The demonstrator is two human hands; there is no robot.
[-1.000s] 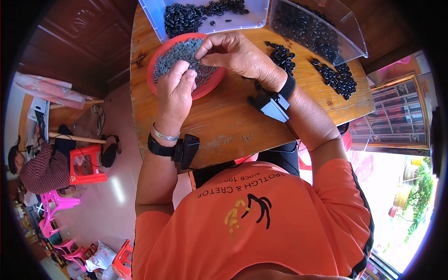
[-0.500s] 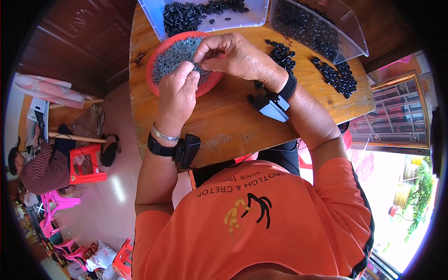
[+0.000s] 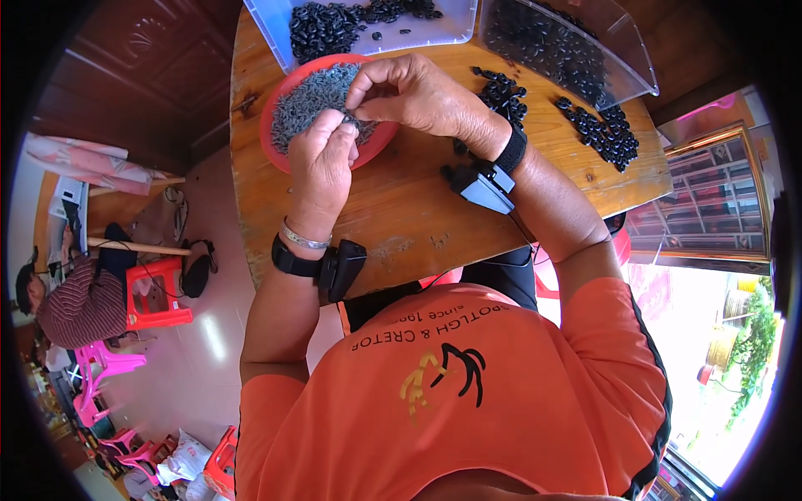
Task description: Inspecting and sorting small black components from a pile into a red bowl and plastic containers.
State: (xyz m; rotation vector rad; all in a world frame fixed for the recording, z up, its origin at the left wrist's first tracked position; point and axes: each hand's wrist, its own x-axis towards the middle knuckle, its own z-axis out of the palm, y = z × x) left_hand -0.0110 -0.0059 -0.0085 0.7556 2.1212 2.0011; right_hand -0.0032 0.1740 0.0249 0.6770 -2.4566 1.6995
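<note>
Over the red bowl [image 3: 269, 134], heaped with small grey metal pieces [image 3: 302, 102] that look like screws, my two hands meet fingertip to fingertip. My left hand [image 3: 323, 163] is closed, its thumb and forefinger pinching a small dark piece [image 3: 348, 119] that the fingers mostly cover. From the right reaches my right hand [image 3: 422, 96], its thumb and forefinger pinched together at that same piece. Whatever lies between the right fingertips is too small to make out. Loose black plastic parts [image 3: 502, 96] lie on the table beyond my right wrist.
A pale plastic bin [image 3: 434, 33] with black parts stands at the table's far edge. Right of it, a clear container [image 3: 635, 75] holds more. Another pile of black parts [image 3: 603, 134] lies on the wooden table [image 3: 401, 200]. At left, a person [image 3: 79, 305] is near a red stool [image 3: 159, 292].
Both hands stay at the bowl, their fingertips still together. My left wrist has shifted slightly to the right, and the view has moved a little.
</note>
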